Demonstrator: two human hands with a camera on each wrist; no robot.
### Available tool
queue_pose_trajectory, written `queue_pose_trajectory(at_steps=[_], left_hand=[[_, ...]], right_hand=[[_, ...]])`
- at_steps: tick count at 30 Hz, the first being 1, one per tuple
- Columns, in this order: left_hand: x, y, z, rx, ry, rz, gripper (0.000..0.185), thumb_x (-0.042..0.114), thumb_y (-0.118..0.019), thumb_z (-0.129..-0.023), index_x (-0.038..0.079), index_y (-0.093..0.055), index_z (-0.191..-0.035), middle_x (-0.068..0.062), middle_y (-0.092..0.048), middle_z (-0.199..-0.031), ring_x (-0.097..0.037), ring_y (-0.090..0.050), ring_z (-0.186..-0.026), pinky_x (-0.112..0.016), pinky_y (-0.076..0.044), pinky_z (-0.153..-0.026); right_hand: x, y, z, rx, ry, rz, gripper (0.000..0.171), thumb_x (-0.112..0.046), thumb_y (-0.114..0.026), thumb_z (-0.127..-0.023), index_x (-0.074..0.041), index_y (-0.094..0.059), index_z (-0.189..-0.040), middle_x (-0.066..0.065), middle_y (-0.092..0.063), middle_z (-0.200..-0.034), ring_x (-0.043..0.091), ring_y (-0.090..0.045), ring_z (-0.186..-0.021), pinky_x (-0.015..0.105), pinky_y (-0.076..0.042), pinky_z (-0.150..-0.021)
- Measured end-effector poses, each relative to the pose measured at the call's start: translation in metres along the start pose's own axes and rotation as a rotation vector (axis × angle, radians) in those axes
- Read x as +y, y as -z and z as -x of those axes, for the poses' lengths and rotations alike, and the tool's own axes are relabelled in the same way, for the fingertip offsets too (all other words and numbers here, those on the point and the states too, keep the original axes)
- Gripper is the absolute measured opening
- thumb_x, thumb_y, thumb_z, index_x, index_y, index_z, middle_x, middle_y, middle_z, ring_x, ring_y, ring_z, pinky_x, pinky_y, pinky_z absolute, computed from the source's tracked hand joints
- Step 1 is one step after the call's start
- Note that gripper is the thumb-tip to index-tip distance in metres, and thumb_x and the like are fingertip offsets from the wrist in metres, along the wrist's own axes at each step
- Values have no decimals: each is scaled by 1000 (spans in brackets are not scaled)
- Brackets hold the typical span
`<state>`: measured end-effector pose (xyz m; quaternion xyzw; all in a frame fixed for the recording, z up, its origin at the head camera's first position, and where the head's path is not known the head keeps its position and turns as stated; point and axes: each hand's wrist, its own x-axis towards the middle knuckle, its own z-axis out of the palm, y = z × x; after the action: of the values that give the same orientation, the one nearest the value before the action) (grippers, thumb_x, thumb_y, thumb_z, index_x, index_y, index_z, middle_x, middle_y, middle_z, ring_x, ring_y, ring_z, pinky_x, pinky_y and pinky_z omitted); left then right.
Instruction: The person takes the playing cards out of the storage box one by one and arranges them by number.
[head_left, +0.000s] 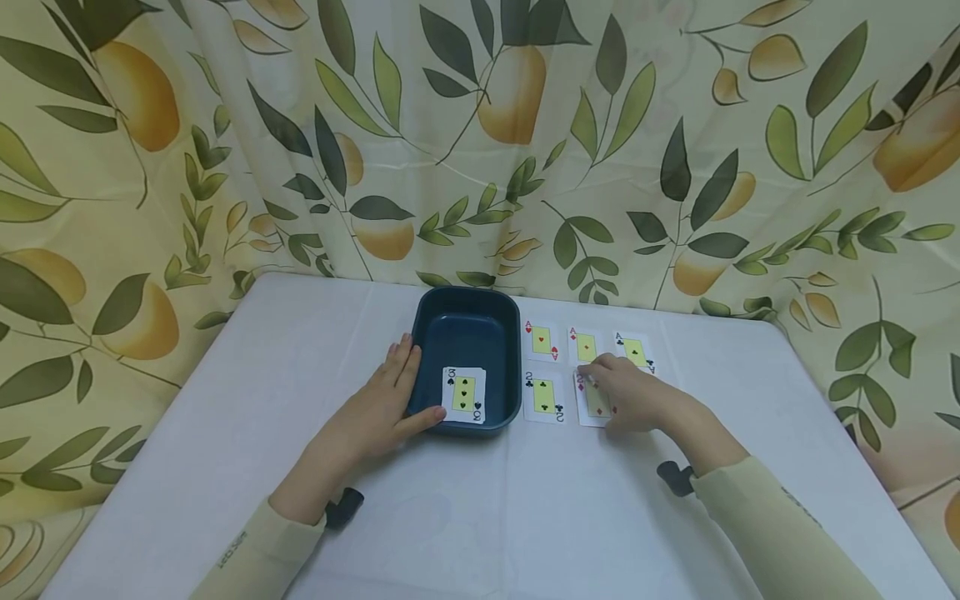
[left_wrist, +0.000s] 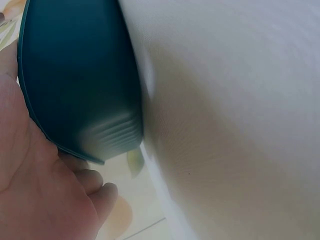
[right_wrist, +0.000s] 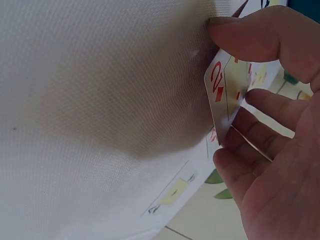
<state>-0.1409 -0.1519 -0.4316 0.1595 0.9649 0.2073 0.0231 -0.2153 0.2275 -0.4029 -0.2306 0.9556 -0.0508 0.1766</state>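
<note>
My left hand [head_left: 381, 396] lies along the left side of a dark blue bin [head_left: 513, 367], its fingers stretched along the outside and the thumb over the near rim. In the bin lies a three of spades [head_left: 464, 395], apparently on top of other cards. My right hand [head_left: 637, 394] holds a two of diamonds [right_wrist: 227, 90] by its edges, thumb at one side and fingertips at another, close to the tablecloth. Beside that card lies a two of clubs [head_left: 543, 397]. Behind them are an ace of hearts [head_left: 541, 340], an ace of diamonds [head_left: 587, 343] and a black ace [head_left: 634, 348].
A white cloth [head_left: 450, 517] covers the table. Behind the table hangs a curtain [head_left: 480, 183] printed with fruit and leaves. The bin stands just left of the laid-out cards, near the table's far edge.
</note>
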Motion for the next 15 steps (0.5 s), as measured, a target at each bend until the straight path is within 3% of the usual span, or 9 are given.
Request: queue_pose_trajectory(at_steps=[8,15], left_hand=[[0,-1,-1,-15,13,8,102,69,-51,-92,5,-9,-160,-9,7,-168,-29,-1,-155,-50,-21,-120],[-2,-1,-1,-6,2,6,101,68,-51,-93,4,-10,-160,-10,6,-168,-30,-2,-155,-51,-22,-120]], right_hand=[[-4,2,1,30,13,29,91,-6,-88,-68,-6,-46,-148,20,-47,-144,38,-47,-129,56,-45,-104],[-21,22,2,60,18,-5,95,-14,-87,-69,-12,-42,-152,17,-43,-149,37,-43,-135,57,-46,-103]])
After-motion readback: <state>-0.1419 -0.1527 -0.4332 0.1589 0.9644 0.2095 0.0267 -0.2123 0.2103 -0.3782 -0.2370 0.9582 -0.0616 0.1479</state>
